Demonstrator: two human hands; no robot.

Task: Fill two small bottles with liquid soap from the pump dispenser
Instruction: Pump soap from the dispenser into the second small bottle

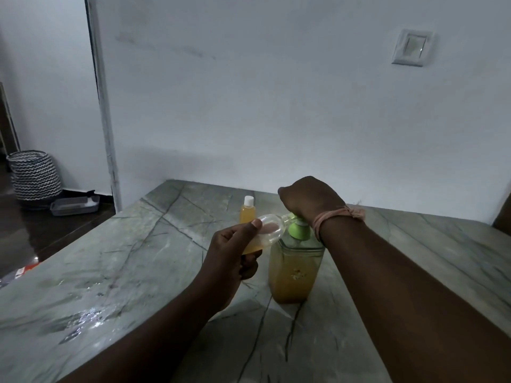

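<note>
With your left hand (235, 252) gripping the tilted second bottle (265, 233) at the dispenser (294, 269) spout, your right hand (309, 197), fingers curled, presses the pump; next, keep pumping until full.

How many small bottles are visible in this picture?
2. One capped bottle, full of yellow soap, stands on the table behind. The left hand holds the other bottle tilted at the pump dispenser spout. None seems hidden.

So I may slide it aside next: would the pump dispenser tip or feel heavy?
The pump dispenser looks mostly full of amber soap, so probably heavy. Its broad, squarish base likely resists tipping, though pushing high at the green pump could tilt it. The table looks glossy, so it may slide easily.
</note>
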